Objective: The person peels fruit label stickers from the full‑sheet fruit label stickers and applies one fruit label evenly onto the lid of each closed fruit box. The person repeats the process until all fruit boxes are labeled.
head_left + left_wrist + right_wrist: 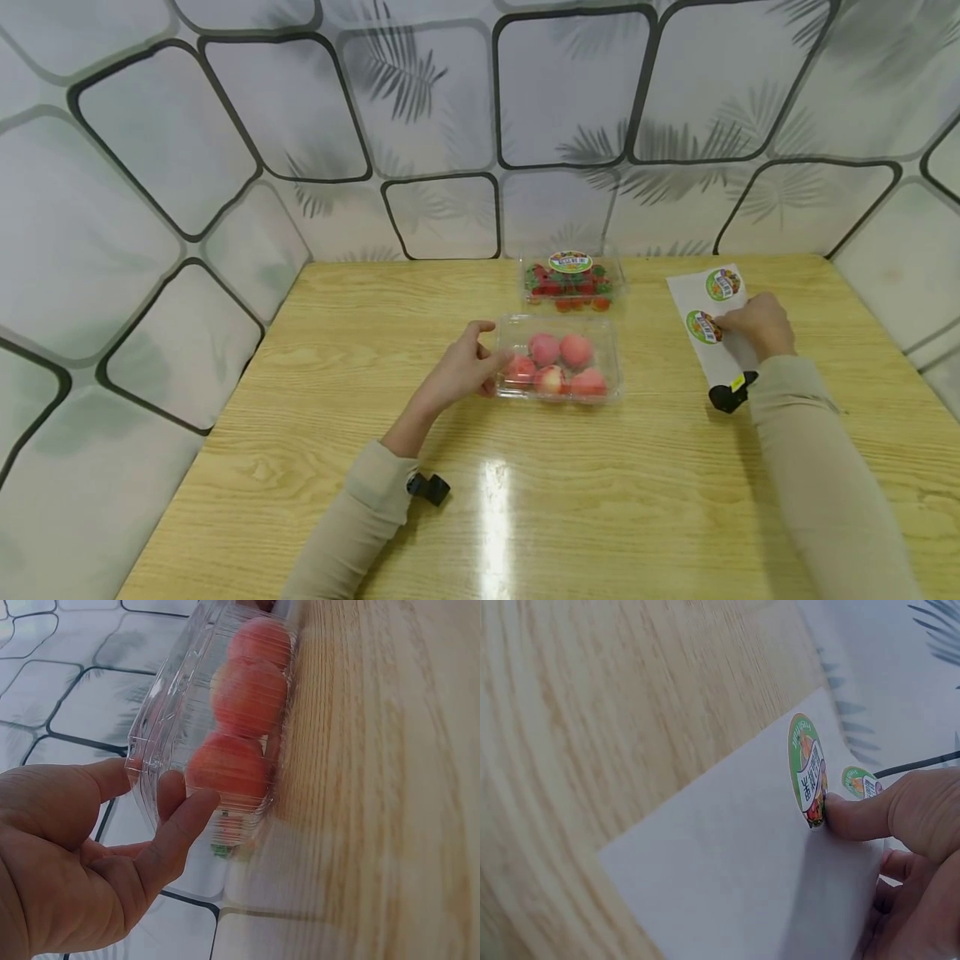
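A clear plastic clamshell box (612, 385) with several pinkish-red peaches (576, 351) inside rests on the wooden table. My left hand (463, 367) holds it by its left end, with fingertips (201, 806) against the end wall and lid edge. Over at the right, my right hand (759, 323) grips a white sheet of stickers (720, 855). The thumb presses at the lower edge of an oval fruit sticker (807, 769), while the other fingers curl behind the paper. A second sticker (723, 285) lies near the sheet's far end, partly hidden by the thumb in the right wrist view.
Behind the peach box stands another clear box (619, 282) of strawberries, with an oval label (570, 262) on its lid. The wooden table (315, 367) runs back to a patterned wall (442, 217), which also closes off the left and right sides.
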`<state>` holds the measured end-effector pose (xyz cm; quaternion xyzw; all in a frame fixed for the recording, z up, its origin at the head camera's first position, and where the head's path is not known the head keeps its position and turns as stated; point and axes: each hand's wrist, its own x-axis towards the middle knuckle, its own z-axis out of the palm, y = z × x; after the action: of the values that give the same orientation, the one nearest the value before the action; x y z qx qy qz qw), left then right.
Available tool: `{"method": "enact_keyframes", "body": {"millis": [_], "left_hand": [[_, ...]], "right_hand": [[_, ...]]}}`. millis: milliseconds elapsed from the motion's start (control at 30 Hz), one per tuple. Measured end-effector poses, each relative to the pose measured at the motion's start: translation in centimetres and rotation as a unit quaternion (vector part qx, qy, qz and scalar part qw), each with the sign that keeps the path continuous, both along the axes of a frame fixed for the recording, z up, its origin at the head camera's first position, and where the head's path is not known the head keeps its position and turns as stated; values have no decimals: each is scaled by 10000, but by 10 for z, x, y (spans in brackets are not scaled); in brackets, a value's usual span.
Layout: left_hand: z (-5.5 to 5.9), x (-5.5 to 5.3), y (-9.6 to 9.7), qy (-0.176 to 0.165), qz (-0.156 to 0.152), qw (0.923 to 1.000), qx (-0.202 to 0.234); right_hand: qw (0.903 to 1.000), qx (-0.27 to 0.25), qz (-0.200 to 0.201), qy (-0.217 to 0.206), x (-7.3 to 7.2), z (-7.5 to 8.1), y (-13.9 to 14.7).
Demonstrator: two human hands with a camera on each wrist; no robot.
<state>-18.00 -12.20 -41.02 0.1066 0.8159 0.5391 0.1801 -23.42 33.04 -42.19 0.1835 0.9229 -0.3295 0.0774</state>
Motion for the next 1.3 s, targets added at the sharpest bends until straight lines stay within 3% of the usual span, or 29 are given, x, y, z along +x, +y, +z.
{"method": "enact_keyframes", "body": {"millis": [300,533,633,933,1100,1300], "left_hand": [[1,-1,1,3,19,10000,2],[2,-2,3,-29,14,9999,97],[3,-2,4,-27,1,9999,145],[2,-5,2,-58,-2,9997,245],[3,-4,0,-86,35,9996,275],[0,-4,0,-127,120,9996,223]], "right_hand": [[9996,-161,-229,107,2,1,0],[9989,322,134,325,3,6,8],[9984,307,155,448,2,6,16],[9959,-526,-249,696,2,6,37],[9848,-1369,-630,868,8,12,36],[9776,-1690,-926,846,15,19,26]]}}
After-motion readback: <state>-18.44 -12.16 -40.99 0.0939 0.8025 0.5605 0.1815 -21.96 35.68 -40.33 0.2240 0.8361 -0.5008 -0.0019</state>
